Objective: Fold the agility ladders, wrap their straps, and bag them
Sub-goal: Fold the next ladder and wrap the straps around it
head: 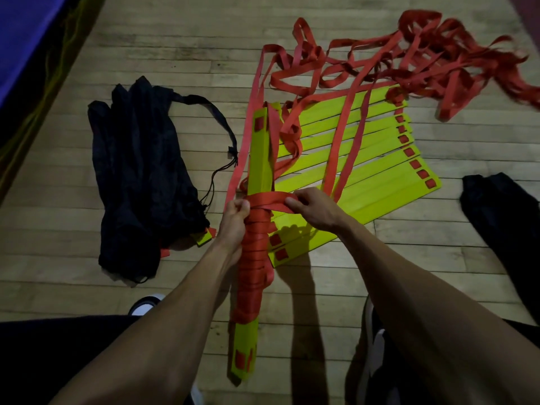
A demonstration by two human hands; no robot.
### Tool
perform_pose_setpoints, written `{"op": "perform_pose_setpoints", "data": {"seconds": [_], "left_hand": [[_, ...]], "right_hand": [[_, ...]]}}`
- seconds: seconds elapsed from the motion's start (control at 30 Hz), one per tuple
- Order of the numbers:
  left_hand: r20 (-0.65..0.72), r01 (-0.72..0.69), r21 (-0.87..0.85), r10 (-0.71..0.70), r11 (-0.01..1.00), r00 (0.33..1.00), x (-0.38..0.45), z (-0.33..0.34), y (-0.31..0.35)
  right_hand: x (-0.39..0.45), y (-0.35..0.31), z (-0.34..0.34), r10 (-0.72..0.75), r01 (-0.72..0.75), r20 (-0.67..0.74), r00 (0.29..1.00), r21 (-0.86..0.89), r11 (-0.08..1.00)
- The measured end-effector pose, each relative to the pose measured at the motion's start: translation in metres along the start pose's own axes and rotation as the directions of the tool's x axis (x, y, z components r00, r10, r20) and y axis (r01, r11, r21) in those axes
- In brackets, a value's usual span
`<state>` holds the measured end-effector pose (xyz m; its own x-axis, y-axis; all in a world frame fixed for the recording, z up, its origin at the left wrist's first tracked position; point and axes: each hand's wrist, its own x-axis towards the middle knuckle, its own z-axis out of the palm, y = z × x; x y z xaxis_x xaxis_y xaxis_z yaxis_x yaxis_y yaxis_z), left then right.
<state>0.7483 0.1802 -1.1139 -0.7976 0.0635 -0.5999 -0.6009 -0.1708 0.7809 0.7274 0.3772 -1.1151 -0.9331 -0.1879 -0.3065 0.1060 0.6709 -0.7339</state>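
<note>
A blue mat (26,39) lay along the far-left edge of the wooden plank floor (181,54). Beside it, a crumpled black drawstring bag (140,176) of thin fabric rested on the boards, its cord (222,124) looping out to the right and a yellow rung end (204,238) poking from its near mouth. At centre, the left hand (233,223) reached forward from a bare forearm, fingers (242,206) curled round a stacked bundle of flat yellow plastic rungs (260,159), gripping it at the top of a tight coil of red woven strap (254,258) that covered the bundle's middle. The bundle ran from the near edge of the floor away from the person, its near end bare yellow with red strap showing through square slots. The right hand (312,211) came in from the right, thumb and fingers (292,203) pinching a flat band of the red strap drawn level across the bundle, just above the coil. To the right, a second ladder's rungs (365,159) were fanned flat on the floor, each long, narrow and slotted at its end, with red straps draped across them. Beyond, toward the far-right corner, loose red webbing (423,59) sprawled in tangled loops. A dark cloth item (502,217) sat at the right edge. White shoes (143,306) showed at the near edge. No writing was legible.
</note>
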Motion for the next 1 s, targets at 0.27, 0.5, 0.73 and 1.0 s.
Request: {"op": "perform_pose_setpoints", "data": {"seconds": [0.27, 0.5, 0.73, 1.0], "left_hand": [[0.084, -0.091, 0.219, 0.074, 0.972, 0.994, 0.000, 0.017, 0.000], [-0.010, -0.096, 0.109, 0.098, 0.989, 0.995, 0.002, 0.012, -0.002], [0.060, -0.068, 0.062, 0.064, 0.996, 0.996, 0.000, 0.007, -0.002], [0.040, -0.017, 0.051, 0.015, 0.999, 0.999, 0.000, 0.002, 0.001]], "right_hand": [[0.003, -0.012, 0.016, -0.029, 0.029, -0.011, 1.000, -0.019, 0.999], [0.003, -0.015, 0.013, -0.009, 0.012, -0.064, 0.998, 0.044, 0.999], [0.005, -0.028, 0.011, -0.052, 0.057, -0.084, 0.995, 0.050, 0.997], [0.001, -0.007, 0.006, -0.051, 0.041, -0.187, 0.981, -0.058, 0.997]]}}
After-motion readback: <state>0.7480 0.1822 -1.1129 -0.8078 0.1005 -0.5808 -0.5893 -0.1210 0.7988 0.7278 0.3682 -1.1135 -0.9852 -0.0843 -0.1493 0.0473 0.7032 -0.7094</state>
